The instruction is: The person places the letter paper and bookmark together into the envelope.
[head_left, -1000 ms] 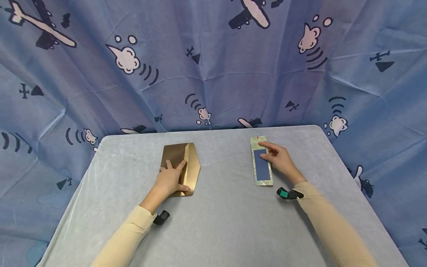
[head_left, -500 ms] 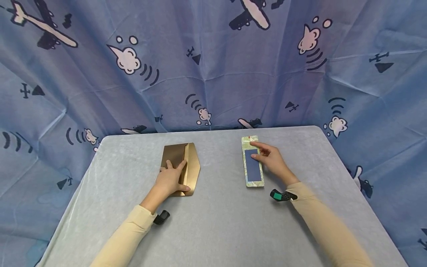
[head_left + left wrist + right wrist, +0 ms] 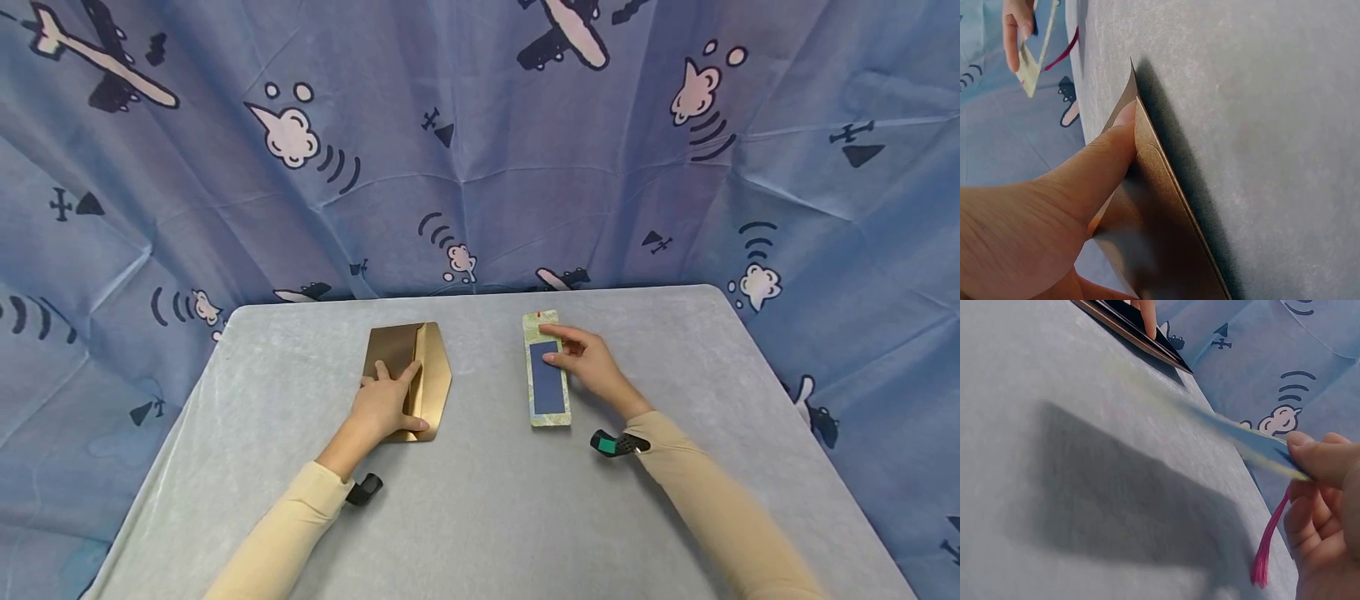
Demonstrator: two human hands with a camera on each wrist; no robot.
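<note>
A gold envelope [image 3: 392, 350] lies on the table, its pointed flap [image 3: 435, 375] folded out to the right. My left hand [image 3: 378, 408] rests on it with spread fingers. In the left wrist view the thumb [image 3: 1100, 159] reaches to the envelope's mouth, between flap and body; its other fingers are mostly hidden. My right hand [image 3: 592, 367] pinches a bookmark [image 3: 547, 379] between thumb and fingers, right of the envelope. The bookmark is pale green with a dark blue panel. In the right wrist view it hangs above the table, blurred, with a pink tassel [image 3: 1267, 547].
The table [image 3: 480, 517] has a light grey cloth. Behind it hangs a blue curtain [image 3: 495, 183] with airplane and cloud prints. Dark bands [image 3: 363, 490] with small devices sit at both wrists.
My right hand has carried the bookmark leftward, nearer to the envelope, and slightly toward me over the last half second. My left hand and the envelope have kept their place.
</note>
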